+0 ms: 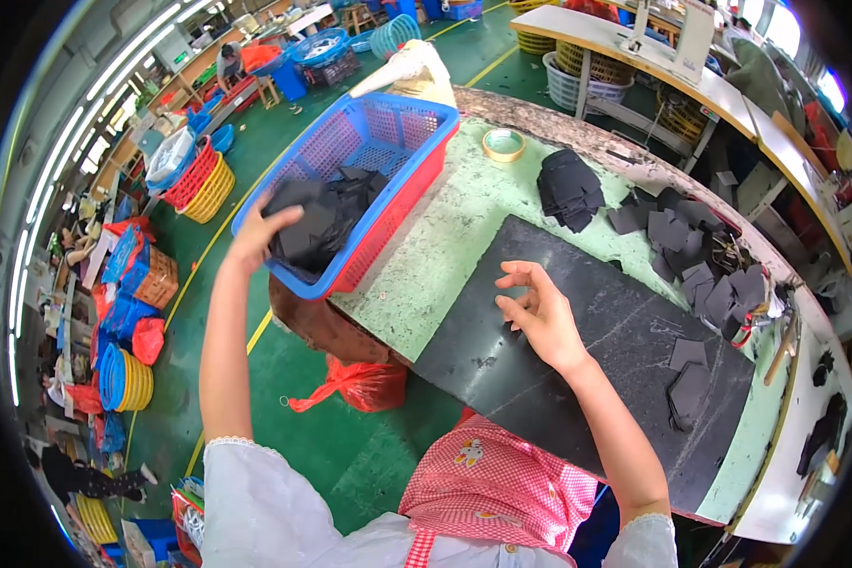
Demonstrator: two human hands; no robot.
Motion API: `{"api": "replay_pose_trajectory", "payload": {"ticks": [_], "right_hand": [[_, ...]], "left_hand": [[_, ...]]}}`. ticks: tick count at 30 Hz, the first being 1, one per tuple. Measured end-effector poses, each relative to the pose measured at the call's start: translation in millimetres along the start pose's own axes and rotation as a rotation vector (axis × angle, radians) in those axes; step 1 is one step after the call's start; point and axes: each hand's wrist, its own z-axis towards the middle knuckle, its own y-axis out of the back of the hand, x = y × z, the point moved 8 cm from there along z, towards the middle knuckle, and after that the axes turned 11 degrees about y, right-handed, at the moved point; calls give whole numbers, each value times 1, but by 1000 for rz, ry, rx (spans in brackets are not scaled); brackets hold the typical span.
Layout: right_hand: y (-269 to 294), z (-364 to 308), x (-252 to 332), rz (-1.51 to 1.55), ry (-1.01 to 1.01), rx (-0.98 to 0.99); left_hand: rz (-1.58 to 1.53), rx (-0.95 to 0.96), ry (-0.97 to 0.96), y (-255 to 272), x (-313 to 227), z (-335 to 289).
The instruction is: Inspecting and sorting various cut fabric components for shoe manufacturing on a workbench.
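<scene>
My left hand (253, 235) is over the left rim of a blue plastic basket (417, 112), its thumb and fingers apart beside dark fabric pieces (327, 227) heaped inside. Some fingers are partly hidden, and I see no piece clearly gripped. My right hand (538, 317) hovers above a black mat (502, 379) with loosely curled fingers and holds nothing. A few small black pieces (689, 393) lie toward the mat's right end. Beyond the mat sits a stack of black pieces (570, 189), with a looser pile (677, 237) to its right.
The blue basket rests in a red one (388, 227) at the left end of the pale green table (388, 308). A tape roll (504, 144) lies at the far edge. A red plastic bag (364, 383) hangs below. White worktables (653, 66) stand beyond, and stacked baskets (204, 185) line the left floor.
</scene>
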Motion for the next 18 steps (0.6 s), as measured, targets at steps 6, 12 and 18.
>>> {"api": "replay_pose_trajectory", "payload": {"ticks": [6, 12, 18], "right_hand": [[55, -32, -1, -116, -22, 38], [160, -99, 4, -235, -278, -144], [195, -133, 28, -337, -341, -195]], "left_hand": [[580, -97, -110, -10, 2, 20], [714, -289, -755, -98, -103, -41], [518, 242, -881, -366, -141, -58]]}}
